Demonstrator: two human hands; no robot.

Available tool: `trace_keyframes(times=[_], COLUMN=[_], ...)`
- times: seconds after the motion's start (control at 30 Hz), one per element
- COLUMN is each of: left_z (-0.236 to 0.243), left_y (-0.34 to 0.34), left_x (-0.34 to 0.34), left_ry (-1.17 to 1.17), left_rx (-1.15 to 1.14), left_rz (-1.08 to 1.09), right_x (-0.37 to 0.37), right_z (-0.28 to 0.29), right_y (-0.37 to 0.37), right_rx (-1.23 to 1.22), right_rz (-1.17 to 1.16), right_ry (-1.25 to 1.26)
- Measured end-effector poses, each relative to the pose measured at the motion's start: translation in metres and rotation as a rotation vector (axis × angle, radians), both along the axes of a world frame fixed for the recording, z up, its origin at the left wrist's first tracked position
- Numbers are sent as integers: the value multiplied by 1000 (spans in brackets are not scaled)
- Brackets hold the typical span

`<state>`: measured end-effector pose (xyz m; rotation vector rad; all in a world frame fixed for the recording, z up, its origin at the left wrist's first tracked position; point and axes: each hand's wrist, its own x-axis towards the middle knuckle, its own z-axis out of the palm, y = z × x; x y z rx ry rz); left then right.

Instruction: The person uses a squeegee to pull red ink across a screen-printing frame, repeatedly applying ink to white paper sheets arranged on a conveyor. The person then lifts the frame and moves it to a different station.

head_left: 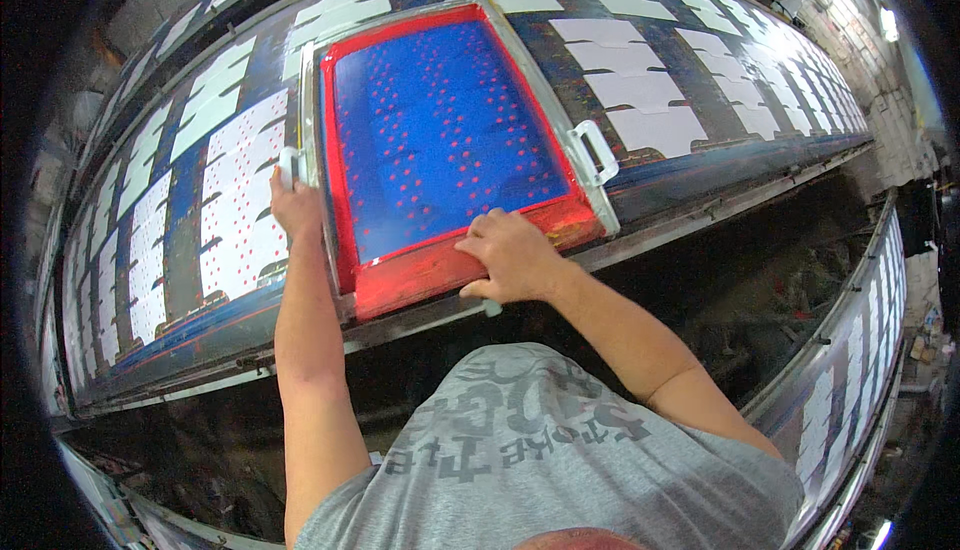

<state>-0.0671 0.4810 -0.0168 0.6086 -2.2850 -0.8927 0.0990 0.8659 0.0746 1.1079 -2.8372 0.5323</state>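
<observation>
A screen printing frame (522, 80) lies tilted on the long table, with blue mesh (440, 140) dotted in red and red ink along its inner borders. At its left side, my left hand (297, 208) is closed round a white handle (289, 162). My right hand (515, 255) grips the frame's near edge, beside a wide red-inked strip (410, 278); its fingers lie over the strip and the thumb is lower down. Just under that hand pokes out a small pale green tip (493, 307), whose kind I cannot make out. A second white handle (596, 153) juts from the right side, untouched.
Left of the frame lie white cut pieces (243, 195) printed with red dots. Plain white pieces (630, 85) continue in rows to the right. A rail (740, 205) runs along the table's near edge. Another table with white pieces (850, 380) stands at the lower right.
</observation>
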Motion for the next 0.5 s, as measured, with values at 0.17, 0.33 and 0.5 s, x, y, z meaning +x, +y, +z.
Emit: trace_keyframes(times=[0.17, 0.33, 0.5], left_z=[-1, -5, -10], left_y=[-4, -17, -18], left_x=[-2, -6, -5], left_ry=[-22, -197, -129], left_rx=[-96, -98, -174], left_rz=[16, 94, 123], right_x=[-3, -4, -25], right_z=[1, 8, 8], right_y=[8, 32, 109], right_rx=[-3, -102, -411], right_rz=[37, 145, 52], right_ry=[-53, -94, -80])
